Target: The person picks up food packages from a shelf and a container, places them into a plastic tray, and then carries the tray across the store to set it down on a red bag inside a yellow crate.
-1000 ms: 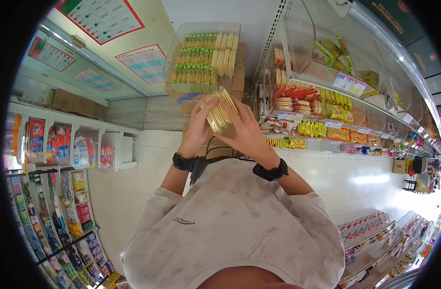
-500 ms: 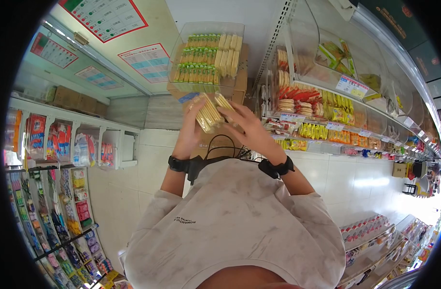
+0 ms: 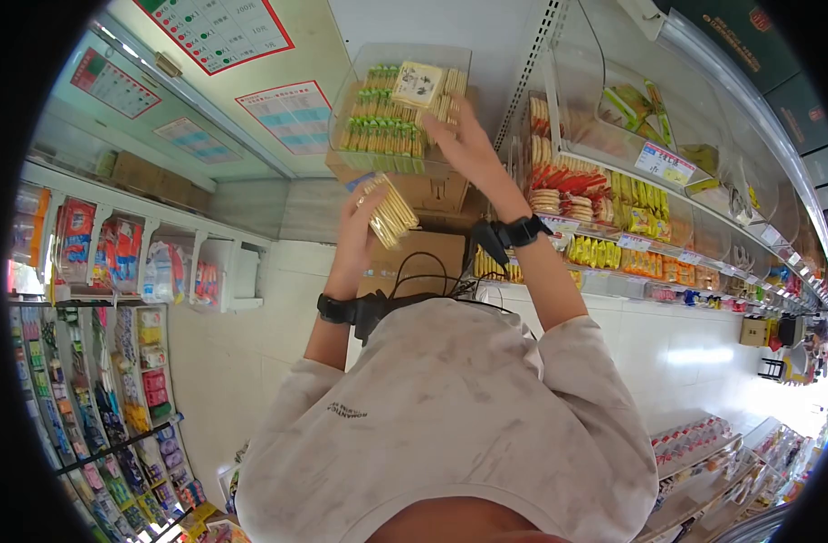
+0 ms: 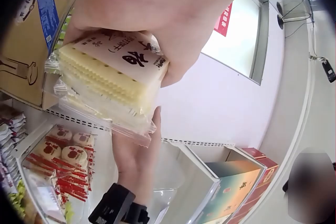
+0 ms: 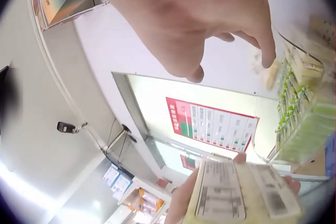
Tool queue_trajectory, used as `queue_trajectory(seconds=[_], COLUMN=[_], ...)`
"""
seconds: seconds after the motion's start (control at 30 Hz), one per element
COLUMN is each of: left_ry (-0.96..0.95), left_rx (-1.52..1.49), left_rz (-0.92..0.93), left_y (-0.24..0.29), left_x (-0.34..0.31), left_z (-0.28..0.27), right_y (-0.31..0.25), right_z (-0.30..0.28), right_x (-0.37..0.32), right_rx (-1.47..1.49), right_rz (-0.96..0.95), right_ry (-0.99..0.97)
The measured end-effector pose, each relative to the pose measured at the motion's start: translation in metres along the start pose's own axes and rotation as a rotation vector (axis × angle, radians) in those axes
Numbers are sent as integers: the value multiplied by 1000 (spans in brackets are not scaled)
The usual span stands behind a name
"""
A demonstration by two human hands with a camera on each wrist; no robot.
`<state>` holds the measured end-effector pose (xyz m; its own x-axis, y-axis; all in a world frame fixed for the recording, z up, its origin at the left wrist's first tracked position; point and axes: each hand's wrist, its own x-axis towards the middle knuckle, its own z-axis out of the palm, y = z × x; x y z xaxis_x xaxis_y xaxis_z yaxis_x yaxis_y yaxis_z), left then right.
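My left hand (image 3: 355,217) grips a few clear-wrapped packs of square crackers (image 4: 105,77), pale yellow with scalloped edges, in front of the bin. White labels (image 5: 220,190) on these packs show in the right wrist view. Beyond them, a clear plastic bin (image 3: 400,165) holds rows of green-topped packs (image 3: 373,136) and plain cracker packs on its right side. One cracker pack (image 3: 419,84) lies face up on top of the rows. Just right of and below that pack is my right hand (image 3: 473,149), its fingers (image 5: 266,50) spread apart with nothing between them.
The bin stands on cardboard boxes (image 3: 432,190). To the right, a shelf of clear bins holds round rice crackers (image 3: 545,201) and yellow snack packs (image 3: 636,204). A glass-fronted cabinet (image 3: 197,136) and hanging goods (image 3: 120,249) are on the left. Black cables (image 3: 423,262) hang near the waist.
My right hand has left the packs held in front of me and reached forward to the bin. One cracker pack now lies on top of the rows. The left hand keeps its grip.
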<state>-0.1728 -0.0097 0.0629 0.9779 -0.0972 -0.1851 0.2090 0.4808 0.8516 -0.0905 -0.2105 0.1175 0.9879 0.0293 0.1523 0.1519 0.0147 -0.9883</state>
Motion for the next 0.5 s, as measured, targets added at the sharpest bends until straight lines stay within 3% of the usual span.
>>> queue_trajectory(seconds=[0.1,0.17,0.27,0.5], left_ry=[-4,-2,49,7], left_rx=[-22,-68,11,260], left_rz=[24,36,49,136], left_y=[3,5,-1,-9], left_x=[-2,-4,4,15], left_z=[6,10,7,16], right_y=[10,-18,8,-15], right_z=[-3,2,16,23], right_x=[-18,-46,-68,-66], right_rx=[-375,-315,-713,-924], right_rz=[24,80,-492,-232], right_ry=[-324,-562,-427,-450])
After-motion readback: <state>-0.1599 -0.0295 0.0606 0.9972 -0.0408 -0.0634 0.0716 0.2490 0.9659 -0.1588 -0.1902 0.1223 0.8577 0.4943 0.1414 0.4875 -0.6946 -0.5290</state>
